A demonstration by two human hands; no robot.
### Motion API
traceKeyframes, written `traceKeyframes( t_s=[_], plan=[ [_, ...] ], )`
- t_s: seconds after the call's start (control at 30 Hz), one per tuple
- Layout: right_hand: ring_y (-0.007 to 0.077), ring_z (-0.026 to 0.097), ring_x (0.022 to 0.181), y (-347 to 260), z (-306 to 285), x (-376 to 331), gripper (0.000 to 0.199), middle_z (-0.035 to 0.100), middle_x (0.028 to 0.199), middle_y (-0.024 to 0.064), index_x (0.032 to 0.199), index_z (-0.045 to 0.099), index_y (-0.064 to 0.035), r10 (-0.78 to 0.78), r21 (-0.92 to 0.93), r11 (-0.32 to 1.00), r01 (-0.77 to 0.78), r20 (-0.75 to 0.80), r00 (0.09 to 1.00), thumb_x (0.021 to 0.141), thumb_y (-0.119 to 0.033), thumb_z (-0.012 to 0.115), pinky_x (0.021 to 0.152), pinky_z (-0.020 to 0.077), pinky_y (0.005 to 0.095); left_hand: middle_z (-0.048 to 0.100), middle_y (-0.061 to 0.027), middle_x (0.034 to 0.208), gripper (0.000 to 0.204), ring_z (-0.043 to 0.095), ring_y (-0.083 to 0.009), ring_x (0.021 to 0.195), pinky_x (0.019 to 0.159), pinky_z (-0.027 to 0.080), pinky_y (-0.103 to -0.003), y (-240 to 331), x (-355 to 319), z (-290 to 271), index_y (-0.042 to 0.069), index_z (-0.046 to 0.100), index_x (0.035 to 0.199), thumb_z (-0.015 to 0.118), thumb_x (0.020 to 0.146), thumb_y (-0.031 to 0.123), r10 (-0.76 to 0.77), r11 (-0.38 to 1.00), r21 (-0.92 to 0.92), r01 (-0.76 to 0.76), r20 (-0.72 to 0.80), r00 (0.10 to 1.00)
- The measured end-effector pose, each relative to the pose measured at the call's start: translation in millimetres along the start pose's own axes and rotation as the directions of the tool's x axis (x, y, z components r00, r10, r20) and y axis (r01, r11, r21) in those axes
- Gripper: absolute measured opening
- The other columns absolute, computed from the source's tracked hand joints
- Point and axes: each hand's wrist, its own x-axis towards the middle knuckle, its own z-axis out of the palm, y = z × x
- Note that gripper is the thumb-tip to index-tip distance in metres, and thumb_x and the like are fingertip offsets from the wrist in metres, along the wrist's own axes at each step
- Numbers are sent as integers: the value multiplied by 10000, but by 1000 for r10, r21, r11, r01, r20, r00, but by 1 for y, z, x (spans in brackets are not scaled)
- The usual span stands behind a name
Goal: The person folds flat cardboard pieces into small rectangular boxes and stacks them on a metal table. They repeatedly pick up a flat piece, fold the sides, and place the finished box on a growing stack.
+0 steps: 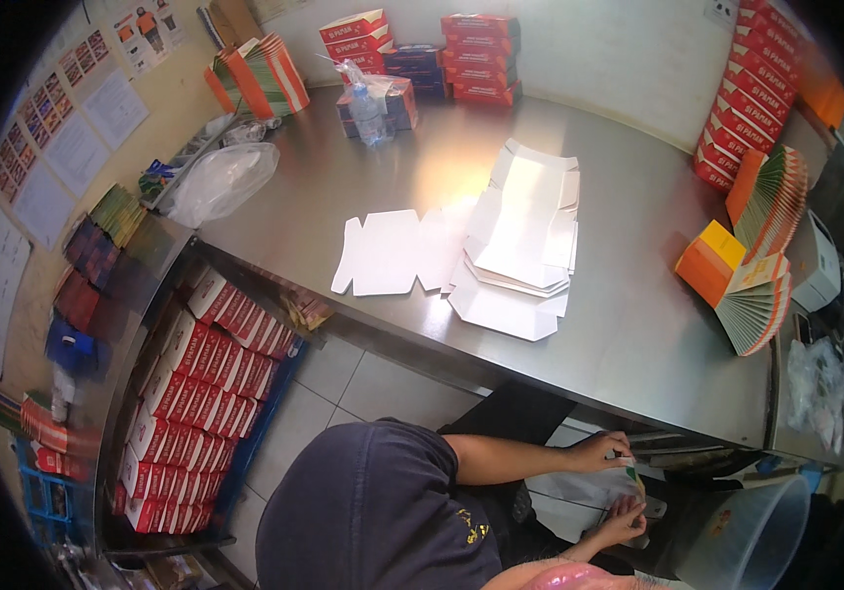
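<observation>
Left hand (pixel 601 454) and right hand (pixel 625 523) both had fingers drawn in, pinching opposite ends of a small green-and-yellow packet (pixel 637 479). Packet was between them, below the table's (pixel 638 295) front edge, near a clear bin (pixel 749 541). Its finer detail too small to tell. White blanks (pixel 525 216) lay piled on the table; bottle (pixel 371 120) stood farther back, before stacked boxes (pixel 481 59).

The bag (pixel 579 486) looks like thin plastic — the table (pixel 648 305) is smooth metal (glossy where lit).
</observation>
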Motion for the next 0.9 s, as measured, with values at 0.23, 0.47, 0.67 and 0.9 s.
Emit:
traceKeyframes(
  t_s=[0.23,0.47,0.67,0.9],
  plan=[
    [266,637,1128,11,4,-4,374,645,1264,161,1217,565,-13,24,95,995,-42,176,984,1016,-318,644,885,572,401,751,-101,1008,239,713,-210,940,829,566,-362,1,-4,9,39,739,1096,728,937,217,2,996,-94,12,145,989],
    [202,702,825,-2,12,-24,223,725,926,131,1039,698,43,-522,-326,747,579,252,815,978,-172,696,743,586,322,759,-98,1041,237,719,-186,962,825,577,-334,3,-7,12,24,733,1085,732,934,207,-77,991,-103,89,113,991],
    [162,673,907,6,12,-19,237,687,981,93,1045,637,-1,-191,-77,972,223,301,934,1022,-237,636,775,562,314,752,-97,1000,212,712,-164,942,797,580,-334,-8,-9,17,4,716,1060,724,943,181,-19,980,-198,31,61,998],
    [135,636,876,24,5,-6,253,646,977,69,1098,598,-19,-149,115,987,110,427,892,1048,-267,597,768,553,288,723,-72,949,247,677,-117,884,807,564,-325,-8,-6,14,11,695,1111,746,927,169,-204,902,-332,276,236,950]
  ],
)
